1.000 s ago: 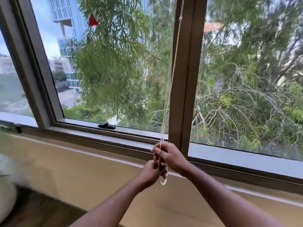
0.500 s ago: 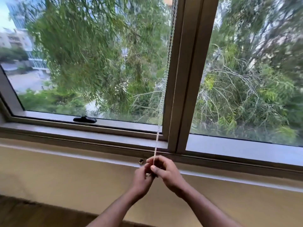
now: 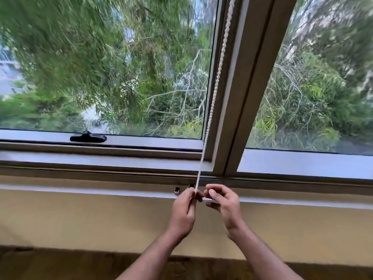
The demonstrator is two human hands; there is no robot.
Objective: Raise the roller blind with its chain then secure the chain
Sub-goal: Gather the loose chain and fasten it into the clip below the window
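Running taut down the left face of the window mullion (image 3: 240,98), the bead chain (image 3: 212,98) is ending at the sill, where the left hand (image 3: 184,211) is pinching it between thumb and fingers. The right hand (image 3: 223,201), just beside it, is curling half-closed around something pale; whether it is gripping the chain's loop cannot be told. No blind fabric is showing in the glass, so the raising appears done and the securing is in hand. The person is best keeping tension while guiding the loop onto the small hook (image 3: 177,191) on the sill edge. The hook's shape is hard to read, and the chain's lower loop is hidden behind the fingers.
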